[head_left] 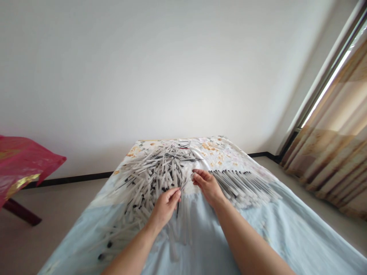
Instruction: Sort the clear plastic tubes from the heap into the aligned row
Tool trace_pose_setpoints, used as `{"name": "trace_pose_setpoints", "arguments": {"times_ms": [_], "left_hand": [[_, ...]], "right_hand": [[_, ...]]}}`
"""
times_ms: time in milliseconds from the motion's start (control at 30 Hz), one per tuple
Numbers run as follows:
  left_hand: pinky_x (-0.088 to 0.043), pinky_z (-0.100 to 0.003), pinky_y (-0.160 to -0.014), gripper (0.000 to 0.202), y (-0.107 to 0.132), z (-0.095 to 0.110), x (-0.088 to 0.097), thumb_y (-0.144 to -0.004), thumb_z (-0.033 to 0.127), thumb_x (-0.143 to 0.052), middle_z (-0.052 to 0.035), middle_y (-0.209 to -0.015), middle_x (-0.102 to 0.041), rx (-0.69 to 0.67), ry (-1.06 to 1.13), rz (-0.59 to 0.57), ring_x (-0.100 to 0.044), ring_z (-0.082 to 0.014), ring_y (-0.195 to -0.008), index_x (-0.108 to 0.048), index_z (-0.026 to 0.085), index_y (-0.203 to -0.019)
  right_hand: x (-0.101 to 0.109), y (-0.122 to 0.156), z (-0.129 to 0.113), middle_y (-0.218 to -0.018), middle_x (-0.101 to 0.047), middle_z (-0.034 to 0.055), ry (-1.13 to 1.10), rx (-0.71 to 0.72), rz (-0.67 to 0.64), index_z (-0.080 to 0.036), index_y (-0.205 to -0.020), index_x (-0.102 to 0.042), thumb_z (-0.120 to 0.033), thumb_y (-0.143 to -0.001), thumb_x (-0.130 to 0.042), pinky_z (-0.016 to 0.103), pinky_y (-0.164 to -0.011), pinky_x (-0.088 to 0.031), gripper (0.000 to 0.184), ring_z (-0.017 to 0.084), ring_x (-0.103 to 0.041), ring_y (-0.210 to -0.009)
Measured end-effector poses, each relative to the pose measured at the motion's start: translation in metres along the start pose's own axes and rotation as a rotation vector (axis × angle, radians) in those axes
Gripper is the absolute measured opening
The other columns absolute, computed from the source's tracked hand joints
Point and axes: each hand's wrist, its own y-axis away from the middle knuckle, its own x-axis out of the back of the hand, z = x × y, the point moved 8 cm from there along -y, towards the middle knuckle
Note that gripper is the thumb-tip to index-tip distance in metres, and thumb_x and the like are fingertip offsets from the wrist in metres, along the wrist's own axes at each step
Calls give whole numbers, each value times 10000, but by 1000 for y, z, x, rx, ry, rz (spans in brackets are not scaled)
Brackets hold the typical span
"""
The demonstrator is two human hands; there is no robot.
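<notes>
The left hand (164,208) and right hand (210,187) are bare, as are both tapering forearms (243,236).

Both hands (164,206) (210,186) pinch a slim piece (185,185) — jumbled heap (168,168) left, tidy row (243,187) right.

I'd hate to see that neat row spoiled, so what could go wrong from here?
The right forearm passes close beside the neat row, so a sideways brush might knock pieces out of line. The thin strip between the left grip and right grip could slip and drop. The messy pile might snag or scatter if the left grip brushes it.
</notes>
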Motion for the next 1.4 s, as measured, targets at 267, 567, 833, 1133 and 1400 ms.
{"name": "trace_pose_setpoints", "arguments": {"times_ms": [267,567,833,1133,1400], "left_hand": [[-339,-242,-447,398,-1,1,2,-726,435,-494,-14,-604,-558,-28,-82,-26,-432,-114,-441,-630,150,-968],[-367,-231,-465,475,-2,1,-2,-770,454,-419,-13,-652,-575,-47,-216,-88,-447,-99,-456,-568,116,-1069],[-456,-277,-673,381,1,12,7,-708,405,-524,-54,-815,-665,-119,-300,11,-600,-179,-729,-614,162,-987],[-455,-262,-691,347,7,23,11,-739,409,-481,-56,-841,-683,-153,-398,47,-616,-185,-754,-647,176,-935],[-362,-216,-521,314,1,19,6,-739,411,-484,-3,-549,-596,-92,-316,-77,-506,-122,-525,-657,148,-730]], "right_hand": [[-5,3,2,-699,-584,0,-12,1,-38,-173,-878,-616,-363,-635,-661,245,-612,-415,312,101,-523,-618],[-7,3,3,-686,-583,-5,-22,-12,-56,-171,-870,-619,-344,-645,-667,233,-608,-404,288,93,-517,-615],[-15,9,0,-621,-583,-1,107,-52,-145,-142,-803,-617,-364,-652,-655,234,-555,-399,271,98,-521,-564],[-18,9,5,-559,-582,-10,86,-43,-179,-145,-743,-599,-368,-627,-678,249,-553,-417,263,107,-537,-536],[-22,13,1,-551,-591,-1,110,-24,-229,-148,-721,-597,-388,-641,-663,255,-554,-420,262,105,-522,-517]]}}
